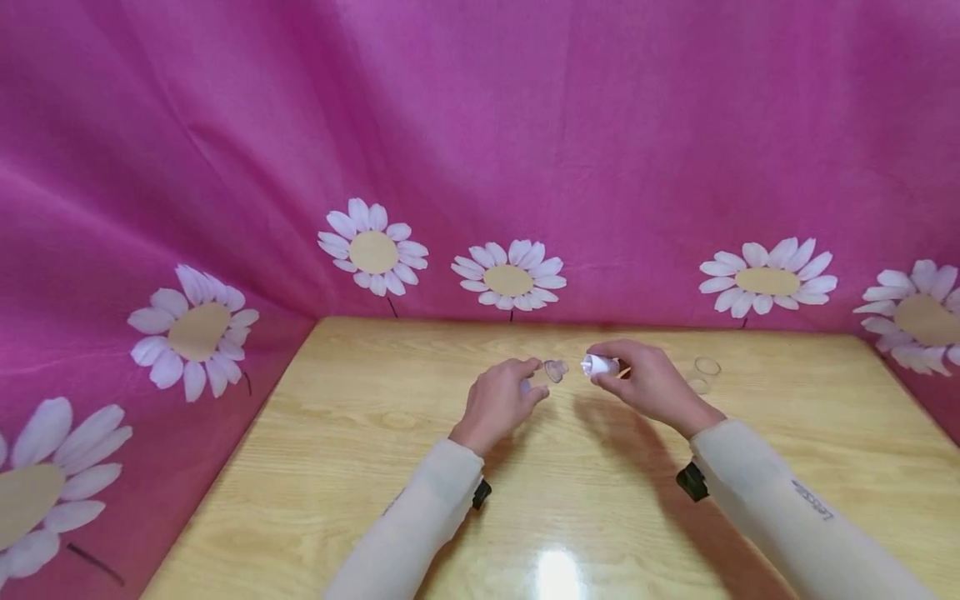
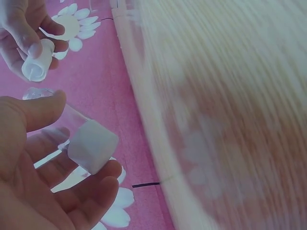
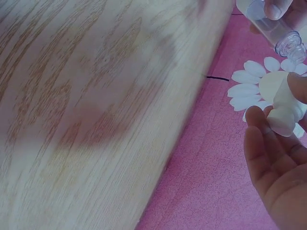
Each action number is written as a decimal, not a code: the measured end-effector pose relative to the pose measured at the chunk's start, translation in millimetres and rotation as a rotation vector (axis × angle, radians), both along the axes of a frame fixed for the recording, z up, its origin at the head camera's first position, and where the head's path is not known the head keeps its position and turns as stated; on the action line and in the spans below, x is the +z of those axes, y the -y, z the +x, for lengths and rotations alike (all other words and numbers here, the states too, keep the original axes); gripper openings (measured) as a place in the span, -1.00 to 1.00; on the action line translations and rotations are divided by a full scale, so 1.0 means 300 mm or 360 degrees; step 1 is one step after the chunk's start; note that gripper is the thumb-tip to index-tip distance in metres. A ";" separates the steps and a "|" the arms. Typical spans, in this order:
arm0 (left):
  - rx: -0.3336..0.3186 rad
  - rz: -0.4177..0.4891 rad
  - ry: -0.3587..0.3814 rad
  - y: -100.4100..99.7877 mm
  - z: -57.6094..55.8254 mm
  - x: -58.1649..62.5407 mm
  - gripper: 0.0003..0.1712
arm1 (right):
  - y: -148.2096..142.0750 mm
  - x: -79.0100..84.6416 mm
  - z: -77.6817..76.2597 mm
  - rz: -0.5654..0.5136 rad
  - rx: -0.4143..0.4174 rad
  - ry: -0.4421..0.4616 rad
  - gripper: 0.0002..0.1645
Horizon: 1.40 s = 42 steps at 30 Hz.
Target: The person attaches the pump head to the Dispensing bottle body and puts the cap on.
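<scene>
My left hand [image 1: 498, 402] grips a small clear bottle [image 3: 264, 21] between thumb and fingers. The bottle lies tilted, its threaded open neck [image 1: 556, 371] toward the right hand. A white base [image 2: 93, 146] covers its other end in the left wrist view. Across a small gap, my right hand [image 1: 651, 382] pinches a white bottle top [image 1: 600, 365] by thumb and fingers. Its hollow end, with a thin stem inside, faces the neck in the head view. Top and bottle are apart, both held above the table.
A clear round-rimmed piece [image 1: 707, 367], perhaps a cover, stands on the wooden table [image 1: 337, 442] right of my right hand. Pink cloth [image 1: 600, 150] with printed daisies hangs along the table's back and left sides.
</scene>
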<state>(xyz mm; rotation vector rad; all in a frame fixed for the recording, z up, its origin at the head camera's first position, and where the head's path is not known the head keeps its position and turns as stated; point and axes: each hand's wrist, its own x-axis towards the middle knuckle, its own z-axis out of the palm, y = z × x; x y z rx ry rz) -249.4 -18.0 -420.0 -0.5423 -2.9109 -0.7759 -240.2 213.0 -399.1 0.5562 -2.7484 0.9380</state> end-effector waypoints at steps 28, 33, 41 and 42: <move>-0.0044 0.0020 -0.0061 0.004 0.008 0.001 -0.50 | 0.018 0.019 0.000 -0.0003 0.0008 -0.0044 -0.64; -0.0013 0.0000 -0.0056 0.006 0.006 0.009 -0.50 | 0.028 0.021 -0.006 -0.0035 0.0002 -0.0034 -0.74; -0.0023 -0.0019 -0.0076 -0.006 0.001 0.002 -0.52 | 0.034 0.024 -0.011 -0.0018 0.0047 -0.0046 -0.77; -0.0030 -0.0025 -0.0082 -0.010 0.000 0.003 -0.52 | 0.032 0.027 -0.011 -0.0008 0.0041 -0.0043 -0.76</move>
